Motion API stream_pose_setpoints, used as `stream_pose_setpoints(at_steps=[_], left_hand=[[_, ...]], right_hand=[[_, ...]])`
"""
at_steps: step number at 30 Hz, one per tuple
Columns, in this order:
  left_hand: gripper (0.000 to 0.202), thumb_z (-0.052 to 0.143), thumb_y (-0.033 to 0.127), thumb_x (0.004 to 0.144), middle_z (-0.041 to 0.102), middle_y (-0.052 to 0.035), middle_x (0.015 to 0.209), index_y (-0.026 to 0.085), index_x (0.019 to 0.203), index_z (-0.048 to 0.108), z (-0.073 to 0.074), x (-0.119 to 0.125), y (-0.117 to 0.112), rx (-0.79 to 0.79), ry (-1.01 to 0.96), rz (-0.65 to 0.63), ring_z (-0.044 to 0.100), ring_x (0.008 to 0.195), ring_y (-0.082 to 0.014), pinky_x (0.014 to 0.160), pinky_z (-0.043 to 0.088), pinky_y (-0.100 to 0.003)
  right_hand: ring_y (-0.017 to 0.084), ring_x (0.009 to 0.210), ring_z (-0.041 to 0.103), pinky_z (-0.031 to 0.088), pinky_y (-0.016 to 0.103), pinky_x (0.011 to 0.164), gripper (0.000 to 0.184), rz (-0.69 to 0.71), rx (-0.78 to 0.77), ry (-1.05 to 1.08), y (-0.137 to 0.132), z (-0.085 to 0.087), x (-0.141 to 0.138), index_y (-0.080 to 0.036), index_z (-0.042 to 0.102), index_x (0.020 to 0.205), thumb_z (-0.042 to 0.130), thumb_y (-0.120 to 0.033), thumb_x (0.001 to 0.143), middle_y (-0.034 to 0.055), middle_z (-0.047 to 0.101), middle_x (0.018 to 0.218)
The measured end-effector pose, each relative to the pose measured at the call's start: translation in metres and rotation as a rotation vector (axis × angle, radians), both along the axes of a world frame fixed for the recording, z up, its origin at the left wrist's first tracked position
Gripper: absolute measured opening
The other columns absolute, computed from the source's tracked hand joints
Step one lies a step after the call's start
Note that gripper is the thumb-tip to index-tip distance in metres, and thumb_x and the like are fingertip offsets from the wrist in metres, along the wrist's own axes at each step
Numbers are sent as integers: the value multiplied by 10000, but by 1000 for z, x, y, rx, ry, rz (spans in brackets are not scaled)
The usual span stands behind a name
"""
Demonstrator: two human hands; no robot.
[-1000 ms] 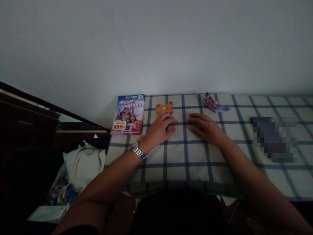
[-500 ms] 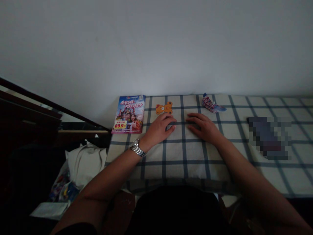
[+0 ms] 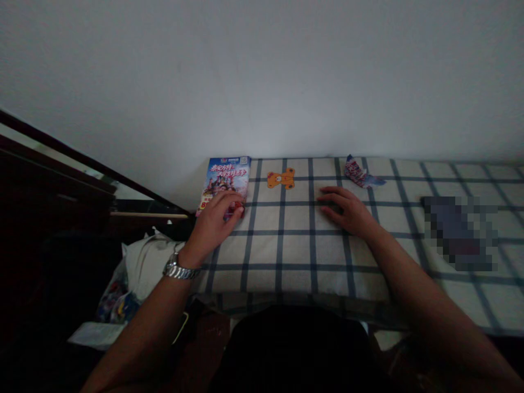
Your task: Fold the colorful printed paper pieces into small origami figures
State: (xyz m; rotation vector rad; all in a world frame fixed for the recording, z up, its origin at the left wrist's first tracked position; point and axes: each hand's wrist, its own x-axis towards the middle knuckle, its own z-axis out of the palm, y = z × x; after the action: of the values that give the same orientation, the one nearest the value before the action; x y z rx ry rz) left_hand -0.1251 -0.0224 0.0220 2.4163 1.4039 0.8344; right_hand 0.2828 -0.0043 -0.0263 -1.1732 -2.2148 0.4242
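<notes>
My left hand, a metal watch on its wrist, is over the lower part of a colourful flyer stack at the cloth's left end. Its fingers are apart and curved; whether they touch the top sheet I cannot tell. My right hand rests on the checked cloth with loosely spread fingers and nothing in them. Between and beyond the hands lies a flat orange bear cutout. Past my right fingertips is a crumpled piece of printed paper.
A dark, pixelated flat object lies on the right part of the cloth. A pale wall rises behind. Down on the left are a white bag and dark wooden furniture.
My left hand has moved left from beside the bear cutout to above the flyers, uncovering the cutout. My right hand stays about where it was. The view has shifted slightly.
</notes>
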Motion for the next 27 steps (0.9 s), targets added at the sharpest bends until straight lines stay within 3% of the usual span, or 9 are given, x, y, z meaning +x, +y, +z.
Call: stream_pose_setpoints(at_steps=[4, 8, 19, 27], left_hand=[[274, 532, 342, 1061, 625, -89, 1386, 226, 1285, 636, -3, -32, 3, -20, 52, 28, 582, 1346, -261, 1220, 448, -489], [309, 583, 395, 1033, 585, -96, 1471, 228, 1290, 623, -7, -48, 7, -44, 122, 6, 551, 1399, -281, 1241, 423, -508], [336, 600, 421, 1030, 559, -111, 1529, 226, 1303, 595, -18, -61, 11, -72, 189, -68, 526, 1440, -289, 1239, 419, -531], [318, 565, 429, 1044, 577, -101, 1522, 225, 1284, 610, -14, -63, 15, -117, 181, -111, 501, 1466, -276, 1255, 395, -533]], right_hand=[[331, 1292, 657, 549, 568, 1117, 272, -2, 5, -3, 0, 0, 0, -276, 716, 1258, 638, -333, 1003, 113, 653, 1417], [335, 1285, 662, 552, 569, 1113, 270, -8, -2, -2, 0, 0, -1, -277, 721, 1254, 636, -331, 1003, 113, 658, 1409], [325, 1300, 654, 538, 559, 1132, 269, -15, -8, -1, 0, -1, 0, -278, 719, 1254, 643, -327, 1001, 100, 656, 1420], [320, 1304, 652, 544, 550, 1122, 262, -18, -11, -13, -1, 0, 0, -272, 718, 1250, 634, -335, 1009, 105, 651, 1425]])
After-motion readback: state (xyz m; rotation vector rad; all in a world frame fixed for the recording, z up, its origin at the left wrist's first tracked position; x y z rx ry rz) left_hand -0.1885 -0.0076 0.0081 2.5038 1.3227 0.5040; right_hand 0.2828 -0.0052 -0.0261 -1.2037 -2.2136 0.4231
